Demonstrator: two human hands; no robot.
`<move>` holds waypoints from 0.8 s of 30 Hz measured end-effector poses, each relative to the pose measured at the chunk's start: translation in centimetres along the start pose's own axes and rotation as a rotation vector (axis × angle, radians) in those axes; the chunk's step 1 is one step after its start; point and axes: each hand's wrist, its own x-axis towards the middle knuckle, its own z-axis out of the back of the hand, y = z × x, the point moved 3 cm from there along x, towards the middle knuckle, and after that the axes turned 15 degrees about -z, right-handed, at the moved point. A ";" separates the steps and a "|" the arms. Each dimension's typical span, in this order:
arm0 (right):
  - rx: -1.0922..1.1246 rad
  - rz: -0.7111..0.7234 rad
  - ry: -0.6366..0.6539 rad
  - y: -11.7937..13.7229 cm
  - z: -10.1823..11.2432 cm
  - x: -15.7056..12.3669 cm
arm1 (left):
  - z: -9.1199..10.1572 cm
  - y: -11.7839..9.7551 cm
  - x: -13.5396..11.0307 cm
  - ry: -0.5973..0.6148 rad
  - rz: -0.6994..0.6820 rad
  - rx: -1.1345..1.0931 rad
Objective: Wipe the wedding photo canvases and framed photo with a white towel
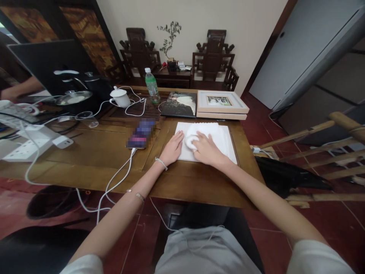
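My left hand (172,147) lies with its fingers stretched out along the left edge of a flat white board (186,154), fingertips at its rim. Over the board, my right hand (207,149) is curled around a white, rounded, ring-like roll (190,141); its exact kind is hard to make out. Beneath and behind that hand, a white sheet (209,127) with a scalloped far edge covers part of the board. My right fingers hide part of the roll and the sheet.
Beyond the board lie a dark photo panel (178,104) and stacked pale frames (222,110). A green-labelled bottle (152,87), lidded white cup (121,98), charging phone (140,135) and power strip (28,148) occupy the left. Another person's arm (23,87) shows beside a monitor (42,64).
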 end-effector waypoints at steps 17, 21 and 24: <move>0.101 0.277 0.168 2.2 0.8 -4.8 | 1.5 -0.9 0.1 -0.304 0.197 -0.240; 0.028 0.164 0.162 0.6 1.7 -4.2 | 1.1 -1.3 0.2 -0.198 0.142 -0.142; -0.030 0.037 0.064 -0.7 2.1 -1.5 | 0.8 -1.2 0.3 -0.131 0.097 -0.089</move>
